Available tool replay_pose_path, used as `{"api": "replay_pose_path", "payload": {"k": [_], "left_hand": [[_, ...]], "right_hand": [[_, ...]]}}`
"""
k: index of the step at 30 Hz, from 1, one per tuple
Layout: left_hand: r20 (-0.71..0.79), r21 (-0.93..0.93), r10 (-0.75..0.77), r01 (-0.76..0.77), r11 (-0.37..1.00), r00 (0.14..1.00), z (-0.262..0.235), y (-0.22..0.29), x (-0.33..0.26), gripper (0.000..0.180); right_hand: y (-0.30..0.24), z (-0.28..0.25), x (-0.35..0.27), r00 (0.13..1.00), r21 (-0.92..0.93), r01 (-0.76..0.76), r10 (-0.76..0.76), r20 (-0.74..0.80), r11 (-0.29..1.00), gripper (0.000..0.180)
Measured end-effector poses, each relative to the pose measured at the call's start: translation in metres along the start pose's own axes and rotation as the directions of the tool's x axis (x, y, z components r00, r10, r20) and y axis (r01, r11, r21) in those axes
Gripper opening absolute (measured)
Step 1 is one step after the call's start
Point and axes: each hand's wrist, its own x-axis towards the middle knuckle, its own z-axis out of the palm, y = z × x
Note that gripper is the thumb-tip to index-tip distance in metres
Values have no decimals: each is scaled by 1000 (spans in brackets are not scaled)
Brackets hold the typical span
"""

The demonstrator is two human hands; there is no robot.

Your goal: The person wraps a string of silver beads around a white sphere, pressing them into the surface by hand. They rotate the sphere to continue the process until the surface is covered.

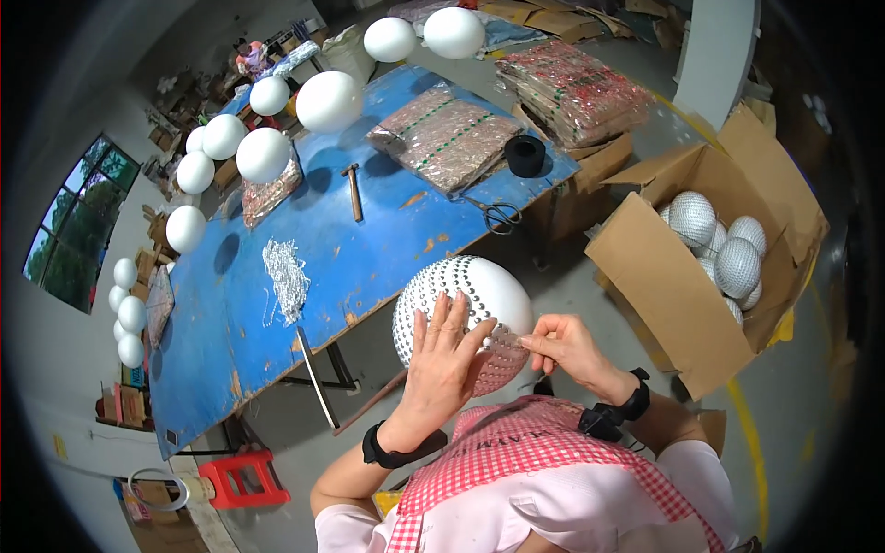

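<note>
Nearest the lens, at the bottom of the frame, is your pink-and-white checked apron (553, 461), and your two forearms rise from it toward the centre. Your left hand (442, 355) lies flat with its fingers (454, 318) spread and pressed against the near side of the white ball (466, 304), which is studded with small mirror tiles. Your right hand (562, 346) pinches the edge of a mirror-tile strip (502, 355) between thumb and forefinger, holding it against the lower right of the ball. The ball sits just below the centre of the frame, in front of the near edge of the blue table (369, 249).

On the table, a heap of silver tile strips (286, 276) lies left of the ball, a hammer (352, 192) stands further up, scissors (498, 214) lie to the upper right, and a black roll (525, 155) sits beyond them beside packets of tile sheets (447, 136). Plain white balls (328, 100) line the table's far and left edges. At the right of the frame an open cardboard box (673, 295) holds finished mirror balls (691, 217). A red stool (241, 479) stands at lower left.
</note>
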Motion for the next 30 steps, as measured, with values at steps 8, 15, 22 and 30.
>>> {"api": "replay_pose_path", "payload": {"k": [8,15,22,30], "left_hand": [[136,10,52,-54,999,989,-10,7,9,57],[114,120,79,-93,988,990,-2,7,6,60],[109,136,76,-91,987,991,-2,8,8,59],[96,148,78,-92,985,992,0,11,8,56]], "right_hand": [[17,13,-4,962,-39,260,-262,-72,965,17],[-3,19,-9,842,-537,346,-507,-183,769,13],[-6,19,-10,792,-574,403,-586,-173,713,10],[-9,17,-6,671,-730,491,-740,-32,476,9]]}}
